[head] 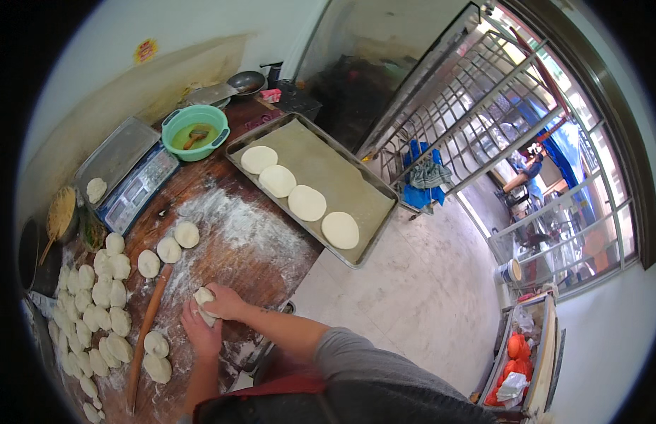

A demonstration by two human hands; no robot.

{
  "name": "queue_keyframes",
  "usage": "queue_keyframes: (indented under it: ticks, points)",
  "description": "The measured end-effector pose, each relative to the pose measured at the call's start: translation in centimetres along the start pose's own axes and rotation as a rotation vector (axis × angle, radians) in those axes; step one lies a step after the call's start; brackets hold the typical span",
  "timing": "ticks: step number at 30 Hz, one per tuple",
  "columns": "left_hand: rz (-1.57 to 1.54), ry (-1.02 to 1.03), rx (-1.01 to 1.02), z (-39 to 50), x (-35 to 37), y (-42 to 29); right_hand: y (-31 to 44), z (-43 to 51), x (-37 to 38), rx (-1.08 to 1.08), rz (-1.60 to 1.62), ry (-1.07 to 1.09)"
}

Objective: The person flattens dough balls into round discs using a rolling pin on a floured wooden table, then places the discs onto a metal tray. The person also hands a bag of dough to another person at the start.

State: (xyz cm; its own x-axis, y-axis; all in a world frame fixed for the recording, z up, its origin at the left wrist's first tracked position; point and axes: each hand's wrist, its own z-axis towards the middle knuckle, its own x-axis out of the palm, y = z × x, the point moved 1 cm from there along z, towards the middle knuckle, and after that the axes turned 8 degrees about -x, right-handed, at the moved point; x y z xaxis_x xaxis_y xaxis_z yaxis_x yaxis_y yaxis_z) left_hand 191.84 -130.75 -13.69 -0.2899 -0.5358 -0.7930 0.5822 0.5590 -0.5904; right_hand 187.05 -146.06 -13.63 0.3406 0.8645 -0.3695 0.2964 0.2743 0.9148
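A piece of white dough is between my two hands above the floured wooden table. My left hand grips it from below and the left, and my right hand closes on it from the right. A wooden rolling pin lies left of my hands. Beyond the pin sit many dough pieces in a crowded group; a few rounds lie near its far end, and two more lie beside its near part. Four flat dough discs lie in a row on a lined metal baking tray.
A digital scale with a dough piece stands at the left. Behind it are a green basin holding yellowish liquid and a brush, and a dark pan. The tray overhangs the table edge. A person is outside, beyond the barred window.
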Motion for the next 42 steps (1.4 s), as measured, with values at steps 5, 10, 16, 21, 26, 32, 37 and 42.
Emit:
queue_keyframes:
  ticks: [5, 10, 16, 21, 26, 32, 37, 42]
  points:
    - [0.144, 0.093, 0.163, 0.5, -0.4, 3.7, -1.5, 1.6, -5.8, 0.086, -0.246, 0.084]
    - [0.451, -0.105, 0.036, 0.2, -5.4, 5.6, -2.9, 2.6, -17.9, 0.091, -0.319, -0.354]
    - [0.159, -0.090, 0.212, 2.3, -3.8, 0.3, -3.9, 3.2, -14.0, 0.006, -0.693, -0.449]
    - [-0.314, 0.254, -0.185, 2.2, 1.8, -1.4, -0.8, -2.6, -4.4, -0.415, -0.507, -0.083]
    - [-0.508, 0.411, -0.418, -2.4, 4.2, -1.9, -0.4, -5.0, -2.3, -0.074, -0.054, -0.457]
    - [-0.899, 0.465, -0.654, -2.3, 3.8, -2.8, -1.1, -1.0, -1.8, -0.460, -0.794, -0.364]
    - [-0.649, 0.421, -0.510, -1.1, 3.3, -2.6, -0.1, -3.1, -2.3, -0.122, -0.564, -0.104]
    - [-0.321, 0.305, -0.134, -1.6, 3.3, -2.7, 0.9, -5.1, -2.2, -0.302, -0.720, 0.085]
